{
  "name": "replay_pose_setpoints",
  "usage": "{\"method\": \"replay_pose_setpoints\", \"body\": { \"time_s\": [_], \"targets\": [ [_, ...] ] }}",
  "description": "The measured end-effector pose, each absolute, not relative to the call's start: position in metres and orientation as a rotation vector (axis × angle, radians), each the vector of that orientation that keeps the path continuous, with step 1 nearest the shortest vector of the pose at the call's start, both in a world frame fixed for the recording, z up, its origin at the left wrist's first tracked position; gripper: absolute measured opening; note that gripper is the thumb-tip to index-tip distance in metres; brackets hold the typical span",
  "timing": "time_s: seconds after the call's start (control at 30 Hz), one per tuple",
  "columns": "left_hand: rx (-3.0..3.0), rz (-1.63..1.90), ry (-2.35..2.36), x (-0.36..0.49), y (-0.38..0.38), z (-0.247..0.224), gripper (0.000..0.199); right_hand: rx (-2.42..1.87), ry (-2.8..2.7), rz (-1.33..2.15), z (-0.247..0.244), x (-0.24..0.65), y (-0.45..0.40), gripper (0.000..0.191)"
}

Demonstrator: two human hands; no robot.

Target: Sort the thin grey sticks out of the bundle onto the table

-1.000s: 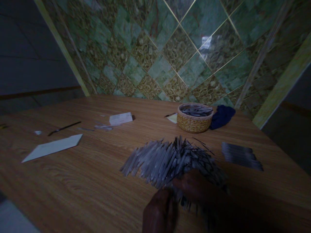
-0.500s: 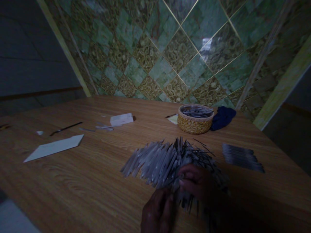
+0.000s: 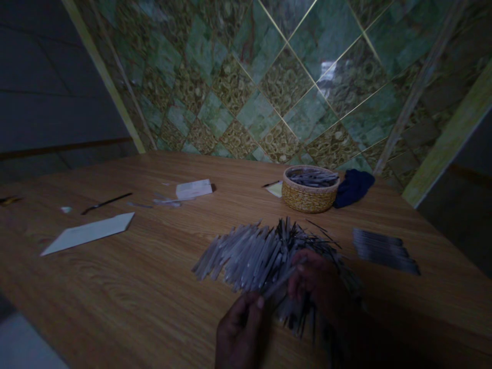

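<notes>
A thin translucent strip (image 3: 280, 283) stretches between my two hands, slanting up to the right. My left hand (image 3: 242, 320) pinches its lower end between thumb and finger. My right hand (image 3: 313, 279) has its fingers closed at the upper end, over the pile. Beneath and behind them a large pile of similar thin strips (image 3: 246, 253), some with dark ends, spreads across the wooden table (image 3: 154, 297). The strip's exact form is too dim to tell.
Behind the pile stands a woven basket (image 3: 309, 197) filled with strips, beside a dark blue cloth (image 3: 352, 187). A neat row of strips (image 3: 384, 250) lies right. Leftward are a white box (image 3: 194, 189), a pale flat sheet (image 3: 90, 233) and a dark slender tool (image 3: 106, 203).
Both hands have drawn apart slightly, the left down and leftward, the right a little up. A strip now shows between them. The view has shifted slightly.
</notes>
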State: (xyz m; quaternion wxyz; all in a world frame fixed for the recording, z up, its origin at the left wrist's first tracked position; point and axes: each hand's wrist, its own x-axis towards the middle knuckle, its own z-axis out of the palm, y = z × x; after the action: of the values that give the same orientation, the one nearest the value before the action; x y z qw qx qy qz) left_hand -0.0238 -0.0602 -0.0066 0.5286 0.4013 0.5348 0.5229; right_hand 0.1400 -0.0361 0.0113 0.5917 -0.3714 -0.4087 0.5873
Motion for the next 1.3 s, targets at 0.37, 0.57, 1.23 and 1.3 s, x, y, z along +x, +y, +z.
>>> {"method": "replay_pose_setpoints", "body": {
  "time_s": [0.37,0.57,1.23,1.3],
  "targets": [
    [0.506,1.349,0.925,-0.027,-0.057,0.002,0.034,-0.829,-0.910,1.453,0.004,0.141,-0.035,0.018],
    [0.444,1.318,0.851,-0.030,-0.058,0.005,0.030,-0.821,-0.973,1.440,-0.008,0.144,-0.034,0.013],
    [0.971,1.081,1.063,-0.025,-0.062,-0.012,0.024,-1.013,-1.242,1.416,0.003,0.141,-0.041,0.016],
    [1.087,1.101,1.060,-0.023,-0.064,-0.012,0.024,-1.034,-1.307,1.421,0.003,0.138,-0.043,0.016]
  ]
}}
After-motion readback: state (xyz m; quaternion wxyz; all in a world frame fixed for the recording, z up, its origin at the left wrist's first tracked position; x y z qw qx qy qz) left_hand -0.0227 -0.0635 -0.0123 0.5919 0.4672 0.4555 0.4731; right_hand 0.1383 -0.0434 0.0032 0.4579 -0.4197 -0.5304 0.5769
